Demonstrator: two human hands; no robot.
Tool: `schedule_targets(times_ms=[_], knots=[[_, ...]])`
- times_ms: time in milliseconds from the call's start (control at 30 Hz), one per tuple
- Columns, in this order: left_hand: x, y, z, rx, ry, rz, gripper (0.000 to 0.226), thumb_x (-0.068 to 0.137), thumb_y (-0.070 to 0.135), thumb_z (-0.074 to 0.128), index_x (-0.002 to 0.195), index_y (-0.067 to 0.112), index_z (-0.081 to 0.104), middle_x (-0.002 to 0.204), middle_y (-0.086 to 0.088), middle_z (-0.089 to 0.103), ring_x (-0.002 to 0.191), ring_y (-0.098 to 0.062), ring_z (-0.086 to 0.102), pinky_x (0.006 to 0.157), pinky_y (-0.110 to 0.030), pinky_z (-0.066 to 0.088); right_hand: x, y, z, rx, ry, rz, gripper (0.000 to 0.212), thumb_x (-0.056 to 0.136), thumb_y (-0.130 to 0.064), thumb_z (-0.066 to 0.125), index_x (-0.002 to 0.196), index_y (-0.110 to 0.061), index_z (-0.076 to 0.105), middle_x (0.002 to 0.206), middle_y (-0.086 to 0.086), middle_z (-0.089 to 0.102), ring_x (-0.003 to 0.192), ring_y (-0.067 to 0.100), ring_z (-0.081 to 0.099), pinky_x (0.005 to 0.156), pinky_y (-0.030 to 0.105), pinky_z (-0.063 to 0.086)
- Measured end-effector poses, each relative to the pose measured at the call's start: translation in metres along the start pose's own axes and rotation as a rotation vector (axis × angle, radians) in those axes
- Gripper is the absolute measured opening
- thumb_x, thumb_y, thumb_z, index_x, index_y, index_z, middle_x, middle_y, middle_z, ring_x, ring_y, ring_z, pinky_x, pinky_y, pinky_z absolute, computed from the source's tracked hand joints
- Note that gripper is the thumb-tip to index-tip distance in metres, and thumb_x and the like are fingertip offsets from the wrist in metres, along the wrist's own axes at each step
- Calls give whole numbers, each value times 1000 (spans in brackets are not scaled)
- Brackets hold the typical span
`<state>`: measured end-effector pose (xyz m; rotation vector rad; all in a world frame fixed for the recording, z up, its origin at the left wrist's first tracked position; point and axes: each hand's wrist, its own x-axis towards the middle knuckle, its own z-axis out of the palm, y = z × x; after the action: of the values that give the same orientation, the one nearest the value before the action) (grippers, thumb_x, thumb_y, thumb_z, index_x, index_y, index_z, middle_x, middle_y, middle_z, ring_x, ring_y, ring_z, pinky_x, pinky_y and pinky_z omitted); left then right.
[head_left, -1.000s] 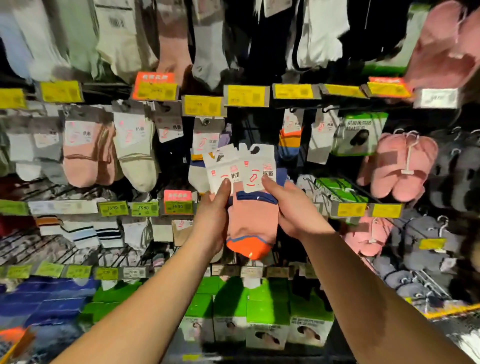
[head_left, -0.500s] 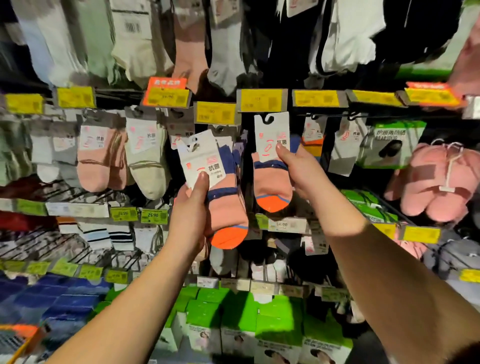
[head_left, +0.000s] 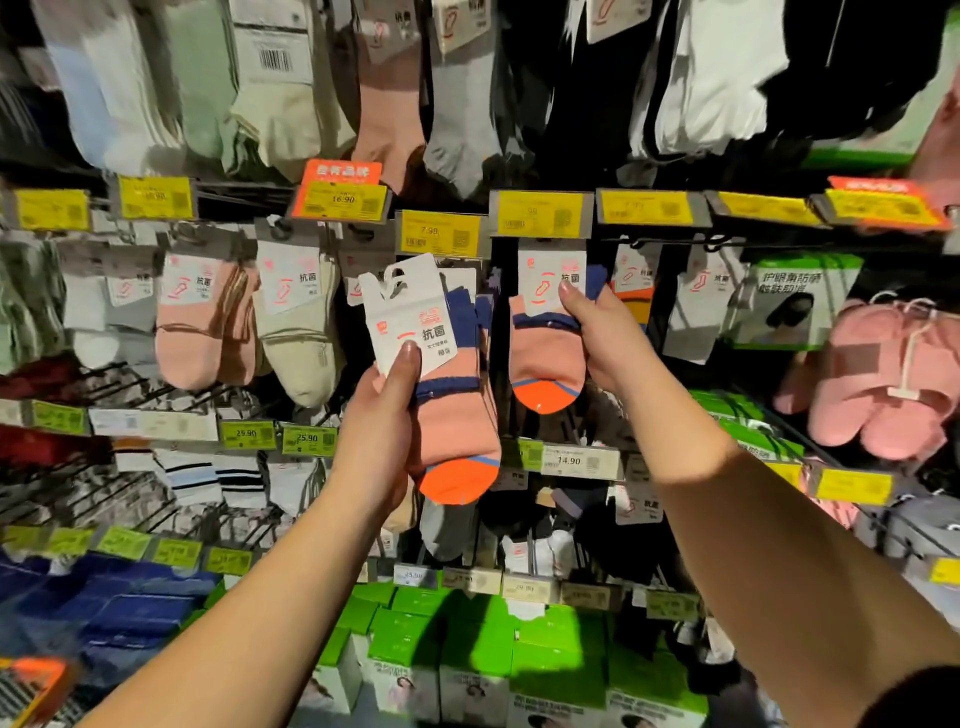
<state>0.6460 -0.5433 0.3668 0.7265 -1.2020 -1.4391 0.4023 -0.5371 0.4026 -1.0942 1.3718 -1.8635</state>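
I stand in front of a wall of socks hung on hooks. My left hand (head_left: 382, 415) grips a stack of pink sock packs (head_left: 452, 415) with navy bands, orange toes and white card headers, thumb pressed on the front card. My right hand (head_left: 605, 338) holds a single matching pink sock pack (head_left: 545, 348) up at a hook under a yellow price tag (head_left: 540, 213); thumb and fingers pinch its right edge. Whether the card's hole is over the hook cannot be made out.
Pink and cream sock packs (head_left: 249, 322) hang to the left. To the right are a green eye-mask box (head_left: 795, 301) and pink slippers (head_left: 883, 379). Green boxes (head_left: 467, 639) fill the bottom shelf, and blue packs (head_left: 104, 608) lie at the lower left. Yellow price tags line every rail.
My right hand has taken one pack off the stack and lifted it up and to the right, to the hook. My left hand has stayed with the remaining packs.
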Motion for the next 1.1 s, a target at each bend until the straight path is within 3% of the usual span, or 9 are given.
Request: schedule_targets(times_ms=[133, 233, 433, 567, 700, 833, 933, 1000, 1100], knots=[[-1, 2, 3, -7, -17, -1, 30, 102, 39, 52, 117, 17, 64, 104, -3, 77, 90, -20, 75, 72, -35, 59, 7, -13, 9, -17, -24, -9, 16, 101, -23, 59, 116, -21, 62, 107, 4, 75, 97, 21, 72, 84, 40, 56], [-1, 2, 3, -25, -26, -11, 32, 101, 39, 52, 121, 17, 64, 108, -4, 76, 94, -23, 74, 73, -37, 58, 8, -14, 16, -12, -32, 16, 10, 100, -22, 60, 110, -22, 63, 100, 2, 75, 87, 18, 73, 79, 37, 57], [-2, 4, -2, -37, -15, -8, 34, 102, 39, 52, 124, 16, 64, 108, -4, 76, 95, -23, 74, 73, -37, 58, 4, -5, 9, 96, 18, 61, 22, 100, -20, 59, 121, -15, 63, 107, 9, 75, 89, 22, 74, 72, 34, 58], [-2, 3, -3, -19, -10, -9, 37, 101, 40, 52, 127, 15, 63, 110, -6, 76, 96, -24, 74, 73, -37, 60, 8, 0, 10, 16, 35, 69, 28, 99, -23, 61, 125, -14, 62, 107, 8, 75, 89, 23, 74, 72, 35, 57], [-1, 0, -1, -1, -17, -32, 41, 99, 46, 54, 125, 16, 64, 110, -7, 76, 99, -27, 73, 84, -46, 59, 25, 8, 14, -85, 75, 102, 32, 100, -30, 60, 127, -13, 60, 108, 7, 74, 90, 22, 72, 77, 37, 59], [-2, -2, 2, -11, -19, -39, 41, 96, 48, 60, 123, 18, 65, 110, -6, 76, 96, -24, 74, 75, -37, 58, 40, 16, 15, -242, 124, 134, 49, 95, -43, 59, 131, -11, 56, 118, 8, 70, 103, 27, 68, 96, 49, 55], [-2, -3, 3, 1, -8, -33, 49, 83, 55, 62, 118, 22, 68, 109, -4, 76, 98, -25, 74, 83, -43, 59, 50, 20, 11, -334, 153, 142, 88, 73, -65, 58, 139, -8, 47, 131, 12, 63, 113, 32, 63, 101, 52, 50], [-2, -4, 2, 5, -10, -37, 47, 85, 55, 62, 117, 22, 68, 109, -4, 76, 99, -26, 73, 84, -43, 58, 53, 24, 8, -364, 155, 150, 108, 60, -75, 55, 144, -8, 42, 137, 12, 58, 118, 33, 60, 102, 51, 49], [-1, -7, -1, 3, -14, -42, 33, 98, 44, 58, 118, 20, 67, 109, -6, 76, 97, -26, 74, 78, -40, 58, 47, 27, 4, -380, 136, 162, 98, 74, -72, 56, 146, -7, 39, 141, 13, 54, 122, 31, 57, 104, 50, 48]])
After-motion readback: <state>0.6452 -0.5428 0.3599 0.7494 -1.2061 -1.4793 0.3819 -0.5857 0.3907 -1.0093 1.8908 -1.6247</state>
